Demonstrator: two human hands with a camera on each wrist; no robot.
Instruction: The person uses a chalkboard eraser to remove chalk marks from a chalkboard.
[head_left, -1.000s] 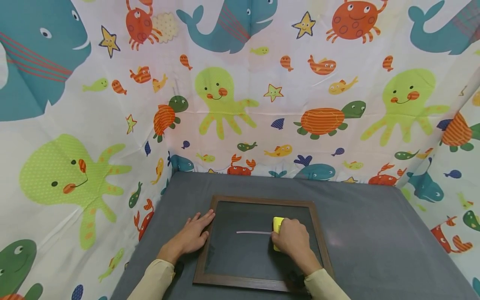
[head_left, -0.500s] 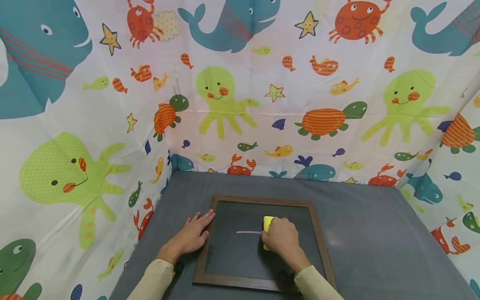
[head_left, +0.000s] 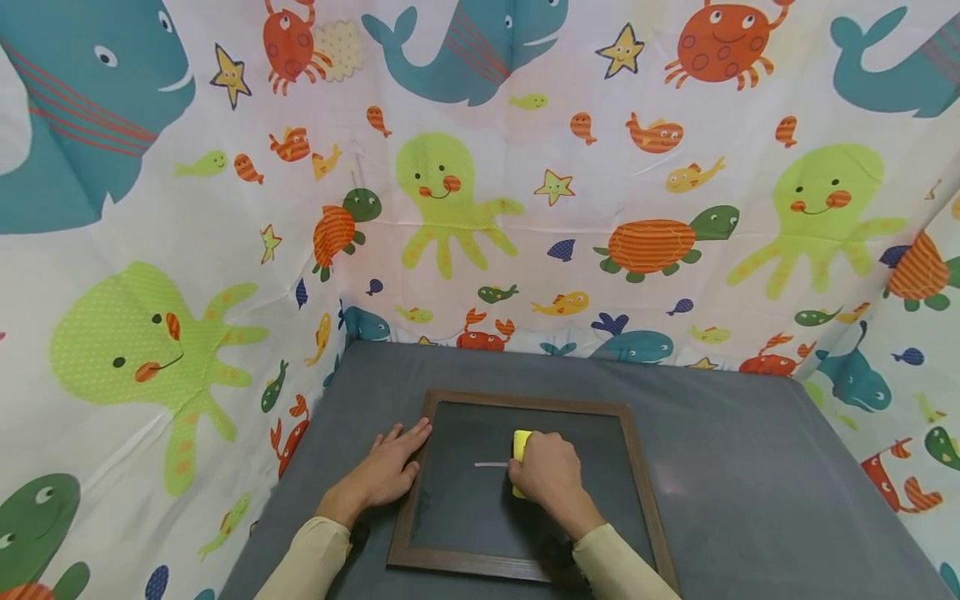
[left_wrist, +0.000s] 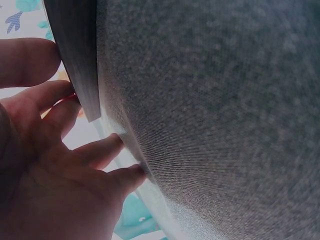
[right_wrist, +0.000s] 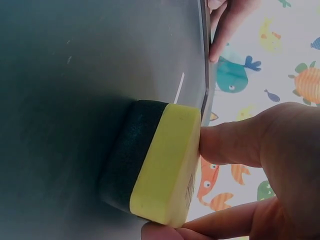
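Note:
A blackboard (head_left: pixel 465 521) with a brown wooden frame lies flat on the grey table. On it runs a short pale chalk line (head_left: pixel 490 464). My right hand (head_left: pixel 549 471) grips a board eraser (head_left: pixel 520 439), held against the board at the line's right end. In the right wrist view the eraser (right_wrist: pixel 167 160) shows a yellow back and a dark felt side, with thumb and fingers pinching the yellow part. My left hand (head_left: pixel 381 468) rests at the frame's left edge, fingers spread. Its fingers (left_wrist: pixel 60 92) touch the frame's side and the cloth in the left wrist view.
Grey cloth covers the table (head_left: pixel 735 483) and extends right of the board. A white curtain (head_left: pixel 585 208) printed with sea animals hangs behind and on both sides. Faint chalk specks (right_wrist: pixel 69 59) mark the board in the right wrist view.
My right hand has slid the eraser leftward along the chalk line, and the visible part of the line has become shorter. The left hand has stayed at the frame.

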